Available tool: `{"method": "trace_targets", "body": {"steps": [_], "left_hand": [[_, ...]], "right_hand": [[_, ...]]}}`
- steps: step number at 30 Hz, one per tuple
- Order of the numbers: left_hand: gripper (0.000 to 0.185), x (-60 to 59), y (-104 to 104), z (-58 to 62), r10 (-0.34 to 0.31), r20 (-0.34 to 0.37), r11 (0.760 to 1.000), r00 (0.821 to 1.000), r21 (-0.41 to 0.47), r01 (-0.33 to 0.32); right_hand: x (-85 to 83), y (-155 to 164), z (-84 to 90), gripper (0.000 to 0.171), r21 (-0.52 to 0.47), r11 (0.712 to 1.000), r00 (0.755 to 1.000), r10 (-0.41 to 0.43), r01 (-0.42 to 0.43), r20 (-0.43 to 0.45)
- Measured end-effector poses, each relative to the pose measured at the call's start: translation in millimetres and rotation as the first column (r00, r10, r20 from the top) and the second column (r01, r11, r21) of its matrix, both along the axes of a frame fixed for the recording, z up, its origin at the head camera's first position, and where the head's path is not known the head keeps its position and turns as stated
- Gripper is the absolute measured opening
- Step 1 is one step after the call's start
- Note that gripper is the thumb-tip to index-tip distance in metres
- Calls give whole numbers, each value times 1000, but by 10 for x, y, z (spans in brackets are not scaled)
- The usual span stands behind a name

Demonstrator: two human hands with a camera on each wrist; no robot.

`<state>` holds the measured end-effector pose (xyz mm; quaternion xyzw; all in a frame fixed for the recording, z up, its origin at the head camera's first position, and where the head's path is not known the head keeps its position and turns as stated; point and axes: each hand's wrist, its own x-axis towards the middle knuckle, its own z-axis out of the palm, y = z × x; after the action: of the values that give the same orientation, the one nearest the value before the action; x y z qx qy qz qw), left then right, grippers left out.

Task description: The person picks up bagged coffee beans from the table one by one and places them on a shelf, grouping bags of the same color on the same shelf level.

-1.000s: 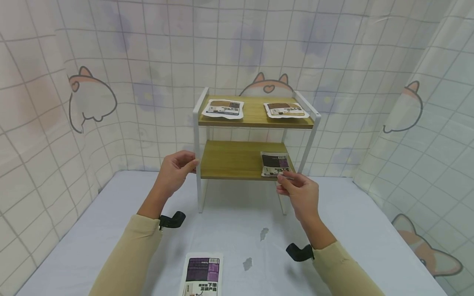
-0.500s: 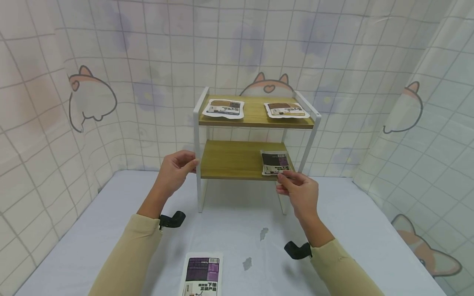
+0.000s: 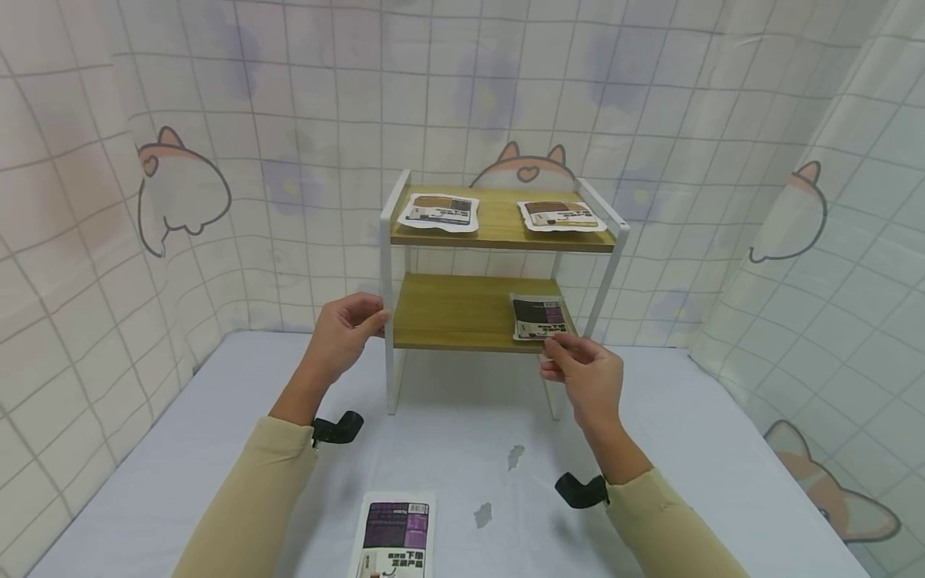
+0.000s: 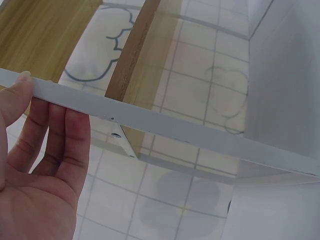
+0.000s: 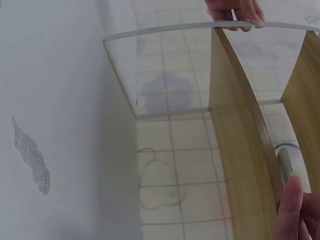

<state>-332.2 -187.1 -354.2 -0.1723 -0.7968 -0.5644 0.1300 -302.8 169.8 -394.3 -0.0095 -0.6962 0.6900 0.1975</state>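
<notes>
A white-framed rack (image 3: 386,241) with two wooden shelves stands at the back of the table. My left hand (image 3: 347,325) grips its front left post (image 4: 175,132), thumb on the front and fingers behind it (image 4: 55,145). My right hand (image 3: 560,347) pinches the near edge of a dark purple packet (image 3: 538,315) lying at the right end of the lower shelf (image 3: 455,313). In the right wrist view only a fingertip (image 5: 292,205) shows beside the shelf board (image 5: 240,135).
Two flat packets (image 3: 438,212) (image 3: 560,215) lie on the top shelf. Another purple packet (image 3: 393,538) lies on the white table (image 3: 448,433) near its front edge, beside small grey marks (image 3: 515,456). Tiled curtains close in the back and sides.
Both hands keep their places on the post and the packet. Only the view has shifted very slightly.
</notes>
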Motion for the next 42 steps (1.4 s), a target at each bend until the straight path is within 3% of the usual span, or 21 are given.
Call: {"method": "trace_targets", "body": {"steps": [11,26,42], "left_hand": [[26,-2,6,-6,-5,-8,1000,1000,5,5],[28,-14,6,-12,-2,-11,1000,1000,-8,2],[29,-28,-6,-20,-10,-20,1000,1000,-10,9]], "right_hand": [[123,-33,-80,37,16,1000,1000,10,-10,2],[357,-170,-277,33,55,991,992,122,-124,41],[622,-373,-486,29,60,958,953,272,-282,135]]}}
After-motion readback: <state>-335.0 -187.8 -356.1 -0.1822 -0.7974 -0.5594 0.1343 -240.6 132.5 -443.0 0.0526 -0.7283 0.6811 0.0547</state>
